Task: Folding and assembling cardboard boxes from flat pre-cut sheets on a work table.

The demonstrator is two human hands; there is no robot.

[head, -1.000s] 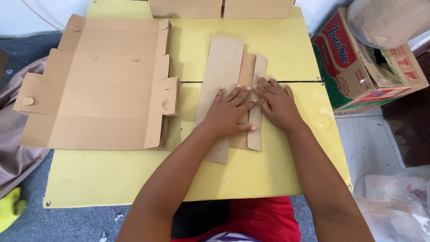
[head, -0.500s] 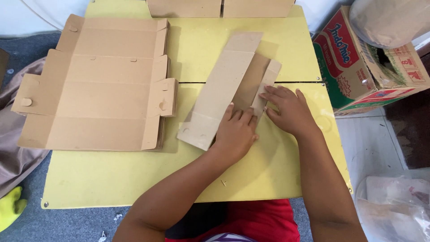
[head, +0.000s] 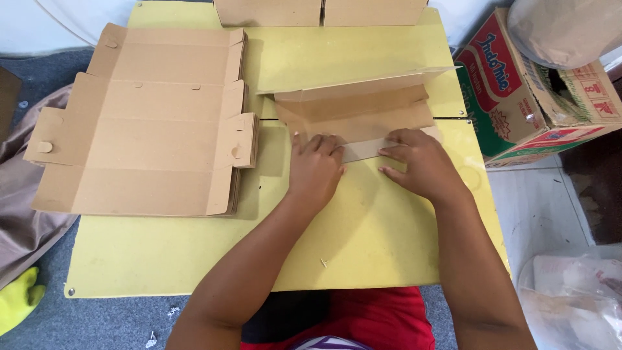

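**Ana:** Cardboard, brown and flat, partly folded into a box blank (head: pixel 356 113): that is what both hands work on in the head view. It lies across the far middle of a yellow square table (head: pixel 363 233), with its long panels running left to right and one thin flap lifted at the far edge.

**Ben:** What are the hands doing?

**Ana:** The left hand (head: pixel 315 170) lies palm down, fingers spread flat, pressing the near edge of the blank against the tabletop. The right hand (head: pixel 418 162) sits just beside it to the right, also flat, fingertips pinning a narrow pale strip of the same blank. Neither hand is curled around anything; both press rather than grip.

**Ben:** What else is on the table?

**Ana:** To the left, well apart from the hands, lies a stack of unfolded brown cardboard blanks (head: pixel 146 123), laid flat with side tabs showing. At the far edge stand two more brown cardboard pieces (head: pixel 321 11), side by side, cut off by the frame.

**Ben:** And around the table?

**Ana:** On the right, off the table, sits a printed red, green and white carton (head: pixel 518 97), tilted, with a pale sack (head: pixel 564 29) on top. Crumpled clear plastic (head: pixel 576 291) lies at lower right. A grey carpet (head: pixel 116 321) covers the floor, with a yellow-green cloth (head: pixel 16 301) at lower left.
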